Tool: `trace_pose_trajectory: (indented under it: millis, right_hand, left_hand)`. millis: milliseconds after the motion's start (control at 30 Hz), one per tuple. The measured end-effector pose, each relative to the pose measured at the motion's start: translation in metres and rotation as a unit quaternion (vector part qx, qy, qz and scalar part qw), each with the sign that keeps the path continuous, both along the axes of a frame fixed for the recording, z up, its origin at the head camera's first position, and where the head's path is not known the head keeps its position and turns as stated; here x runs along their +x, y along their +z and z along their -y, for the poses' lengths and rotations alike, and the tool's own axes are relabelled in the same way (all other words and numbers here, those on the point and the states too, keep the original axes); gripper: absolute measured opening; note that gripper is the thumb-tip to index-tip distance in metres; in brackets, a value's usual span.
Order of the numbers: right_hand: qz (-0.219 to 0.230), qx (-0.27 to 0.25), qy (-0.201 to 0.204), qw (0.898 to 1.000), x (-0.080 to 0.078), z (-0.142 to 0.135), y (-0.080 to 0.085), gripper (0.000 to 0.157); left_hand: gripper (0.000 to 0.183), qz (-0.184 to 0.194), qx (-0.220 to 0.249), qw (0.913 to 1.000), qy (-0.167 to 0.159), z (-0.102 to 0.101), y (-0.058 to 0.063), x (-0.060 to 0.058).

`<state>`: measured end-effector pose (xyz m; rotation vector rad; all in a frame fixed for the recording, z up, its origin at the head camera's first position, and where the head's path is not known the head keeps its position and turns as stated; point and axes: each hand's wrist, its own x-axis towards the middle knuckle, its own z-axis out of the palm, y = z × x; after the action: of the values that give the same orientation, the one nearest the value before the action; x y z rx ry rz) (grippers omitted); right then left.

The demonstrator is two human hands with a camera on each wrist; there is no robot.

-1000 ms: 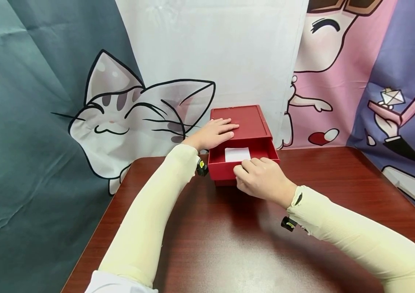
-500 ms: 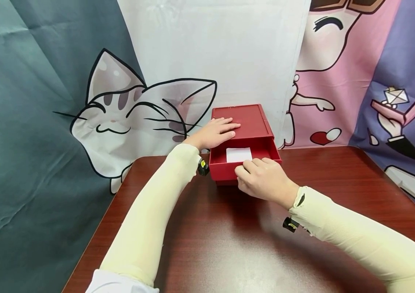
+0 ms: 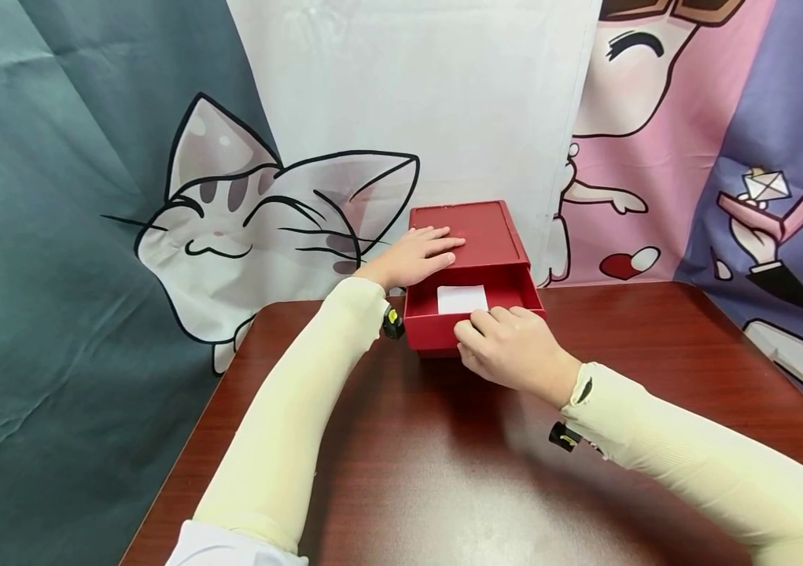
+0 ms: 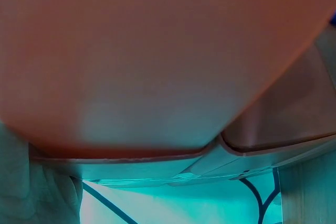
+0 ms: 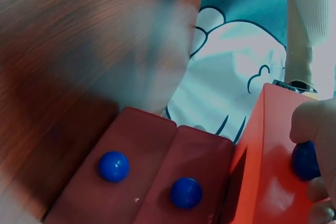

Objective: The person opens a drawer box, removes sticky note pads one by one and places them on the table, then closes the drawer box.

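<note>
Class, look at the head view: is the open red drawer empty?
No, a flat white rectangular item lies inside the open red drawer.

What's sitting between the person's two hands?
In the head view, the open red drawer lies between the left hand and the right hand, with a white paper-like piece inside.
</note>
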<state>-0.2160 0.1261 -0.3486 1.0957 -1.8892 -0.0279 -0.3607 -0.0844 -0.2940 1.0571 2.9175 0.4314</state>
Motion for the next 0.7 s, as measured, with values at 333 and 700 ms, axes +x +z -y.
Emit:
trace_pose_trajectory:
  millis: [333, 700]
  right_hand:
    - [0.008, -0.029, -0.009, 1.000, 0.002, -0.004, 0.021, 0.033]
    - [0.127, -0.079, -0.031, 0.988, -0.022, -0.010, 0.067, 0.011]
  left_hand:
    - [0.052, -0.007, -0.006, 0.9999, -0.005, 0.000, -0.003, -0.002]
    - [0.054, 0.004, -0.007, 1.0000, 0.002, -0.001, 0.001, 0.001]
